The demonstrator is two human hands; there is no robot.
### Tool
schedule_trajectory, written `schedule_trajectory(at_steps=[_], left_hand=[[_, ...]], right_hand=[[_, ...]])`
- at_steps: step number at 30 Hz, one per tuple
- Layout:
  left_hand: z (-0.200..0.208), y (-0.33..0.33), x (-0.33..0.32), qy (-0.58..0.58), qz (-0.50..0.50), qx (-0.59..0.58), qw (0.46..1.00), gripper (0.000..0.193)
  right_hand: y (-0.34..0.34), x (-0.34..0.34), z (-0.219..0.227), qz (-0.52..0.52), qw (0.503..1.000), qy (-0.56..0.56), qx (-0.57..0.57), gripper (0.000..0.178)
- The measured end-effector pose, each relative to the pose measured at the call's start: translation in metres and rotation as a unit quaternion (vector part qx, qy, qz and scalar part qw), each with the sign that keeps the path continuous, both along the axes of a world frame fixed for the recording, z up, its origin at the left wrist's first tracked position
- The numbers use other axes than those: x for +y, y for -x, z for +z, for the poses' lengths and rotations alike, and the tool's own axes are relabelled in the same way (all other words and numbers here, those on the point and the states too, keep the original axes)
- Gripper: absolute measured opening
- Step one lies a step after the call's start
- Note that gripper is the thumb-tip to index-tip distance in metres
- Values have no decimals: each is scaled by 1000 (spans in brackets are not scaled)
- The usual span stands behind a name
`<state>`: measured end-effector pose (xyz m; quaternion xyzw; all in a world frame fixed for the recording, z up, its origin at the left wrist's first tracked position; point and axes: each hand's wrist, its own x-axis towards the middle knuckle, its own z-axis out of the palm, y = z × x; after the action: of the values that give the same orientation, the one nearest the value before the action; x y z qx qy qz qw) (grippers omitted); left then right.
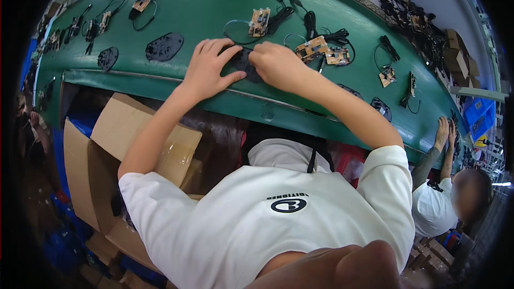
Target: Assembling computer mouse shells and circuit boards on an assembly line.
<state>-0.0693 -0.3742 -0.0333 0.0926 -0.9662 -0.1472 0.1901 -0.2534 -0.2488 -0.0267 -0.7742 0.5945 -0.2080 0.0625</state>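
A black oval plastic base, like the bottom shell of a computer mouse, lies on the green bench in front of me. My left hand grips its left side between thumb and forefinger, the other fingers bent on the bench. Over its right side my right hand is closed, fingertips pressed together and down on the base; anything they pinch is hidden. Just beyond the hands is a brown circuit board with a black USB cable. More boards with coiled cables sit right of my right hand.
Similar black bases lie along the green bench, with more boards and cables at both ends. An open cardboard box stands below the bench at left. A co-worker's hands are at the bench on the right.
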Motion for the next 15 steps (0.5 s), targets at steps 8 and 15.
schedule_trajectory(at_steps=[8, 15], left_hand=[[13, -31, 0, -53, 94, 33, 994, 57], [-32, -140, -138, 72, 429, 20, 900, 55]], right_hand=[[20, 6, 44, -17, 996, 90, -19, 9], [281, -5, 14, -428, 894, 118, 67, 29]])
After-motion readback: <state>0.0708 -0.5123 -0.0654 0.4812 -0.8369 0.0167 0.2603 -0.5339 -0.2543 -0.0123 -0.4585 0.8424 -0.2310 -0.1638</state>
